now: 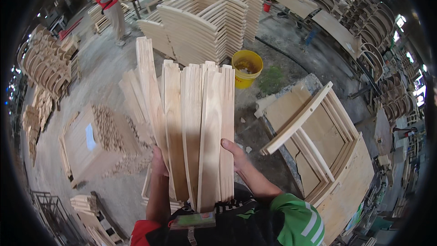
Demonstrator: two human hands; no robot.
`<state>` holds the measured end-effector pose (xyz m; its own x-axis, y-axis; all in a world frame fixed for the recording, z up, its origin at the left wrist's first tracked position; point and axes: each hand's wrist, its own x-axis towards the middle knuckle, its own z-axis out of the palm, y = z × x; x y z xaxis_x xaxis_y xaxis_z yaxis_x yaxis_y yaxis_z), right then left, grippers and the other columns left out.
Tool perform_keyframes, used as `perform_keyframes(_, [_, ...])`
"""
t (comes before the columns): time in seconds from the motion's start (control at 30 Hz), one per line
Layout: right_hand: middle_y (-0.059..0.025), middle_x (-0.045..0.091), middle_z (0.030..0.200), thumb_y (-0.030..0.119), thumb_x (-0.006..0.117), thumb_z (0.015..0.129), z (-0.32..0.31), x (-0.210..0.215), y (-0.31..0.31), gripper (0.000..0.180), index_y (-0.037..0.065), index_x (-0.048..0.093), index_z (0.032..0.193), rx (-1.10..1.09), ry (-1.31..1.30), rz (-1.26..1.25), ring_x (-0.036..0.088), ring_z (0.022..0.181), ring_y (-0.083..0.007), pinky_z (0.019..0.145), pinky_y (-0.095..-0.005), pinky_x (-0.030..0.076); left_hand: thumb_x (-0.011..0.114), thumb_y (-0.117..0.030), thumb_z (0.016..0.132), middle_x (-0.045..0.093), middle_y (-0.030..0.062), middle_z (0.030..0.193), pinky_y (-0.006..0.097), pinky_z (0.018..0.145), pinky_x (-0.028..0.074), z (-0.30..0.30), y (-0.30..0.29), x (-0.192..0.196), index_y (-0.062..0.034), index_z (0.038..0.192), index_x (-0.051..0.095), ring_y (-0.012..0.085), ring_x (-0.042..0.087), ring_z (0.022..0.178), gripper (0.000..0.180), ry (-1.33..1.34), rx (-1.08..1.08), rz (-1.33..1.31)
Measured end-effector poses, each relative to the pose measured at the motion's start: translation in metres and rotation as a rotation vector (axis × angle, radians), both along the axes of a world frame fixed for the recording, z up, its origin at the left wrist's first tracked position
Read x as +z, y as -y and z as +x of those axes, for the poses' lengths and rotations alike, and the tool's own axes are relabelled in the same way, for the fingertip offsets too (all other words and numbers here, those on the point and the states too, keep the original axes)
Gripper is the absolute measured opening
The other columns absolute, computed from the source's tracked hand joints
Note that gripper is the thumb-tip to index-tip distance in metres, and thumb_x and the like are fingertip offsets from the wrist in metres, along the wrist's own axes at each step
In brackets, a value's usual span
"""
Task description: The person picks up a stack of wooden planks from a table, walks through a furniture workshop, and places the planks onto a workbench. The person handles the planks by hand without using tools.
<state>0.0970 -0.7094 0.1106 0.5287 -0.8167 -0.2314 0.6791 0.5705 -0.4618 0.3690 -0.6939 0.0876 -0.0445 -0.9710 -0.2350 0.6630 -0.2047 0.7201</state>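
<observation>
I hold a bundle of several pale wooden slats [195, 123] upright against my chest. The slats fan out slightly at the top. My left hand [159, 161] grips the bundle's left side near the bottom. My right hand [235, 153] presses its right side, thumb over the outer slat. The bundle's lower ends rest against my dark shirt.
A partly built curved wooden frame [314, 141] lies on a workbench at right. A yellow bucket [246, 67] stands on the concrete floor ahead. Stacked curved frames [205, 18] rise behind it. A pile of slats [100, 141] sits left. A person in red [109, 4] stands far left.
</observation>
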Motion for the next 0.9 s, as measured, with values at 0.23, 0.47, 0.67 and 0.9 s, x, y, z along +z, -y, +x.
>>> perform_keyframes(0.23, [-0.0194,0.062,0.121,0.041,0.061,0.090,0.010,0.039,0.127,0.063,-0.006,0.050,0.132,-0.131,-0.098,-0.037,0.065,0.105,-0.0275,0.094,-0.0415,0.052,0.028,-0.058,0.101,0.059,0.0135,0.127,0.038,0.088,0.054,0.009,0.174,0.051,-0.0037,0.140,0.043,0.0276,0.062,0.107,0.068,0.160,-0.090,-0.133])
perform_keyframes(0.47, [-0.0153,0.049,0.137,0.037,0.067,0.089,0.005,0.101,0.193,0.079,0.002,0.027,0.147,-0.337,-0.051,-0.145,0.055,0.121,-0.0265,0.100,-0.0415,0.048,0.032,-0.041,0.104,0.062,0.0107,0.116,0.038,0.084,0.052,-0.045,0.275,0.149,-0.0044,0.128,0.052,0.0223,0.062,0.101,0.047,-0.039,-0.100,-0.013])
perform_keyframes(0.67, [-0.0160,0.049,0.136,0.039,0.068,0.089,-0.033,0.124,0.222,0.081,0.002,0.025,0.148,-0.489,0.018,-0.137,0.055,0.120,-0.0251,0.100,-0.0410,0.049,0.034,-0.030,0.104,0.061,0.0059,0.117,0.034,0.088,0.050,-0.081,0.370,0.128,-0.0043,0.126,0.054,0.0189,0.060,0.105,0.039,0.186,-0.378,-0.322])
perform_keyframes(0.9, [-0.0155,0.050,0.134,0.039,0.067,0.089,-0.103,0.105,0.279,0.079,0.003,0.026,0.147,-0.700,0.016,-0.169,0.056,0.118,-0.0247,0.097,-0.0407,0.050,0.035,-0.039,0.103,0.055,0.0144,0.137,0.042,0.105,0.043,-0.201,0.447,0.150,-0.0023,0.140,0.047,0.0279,0.054,0.123,0.053,-0.371,-0.626,-0.274])
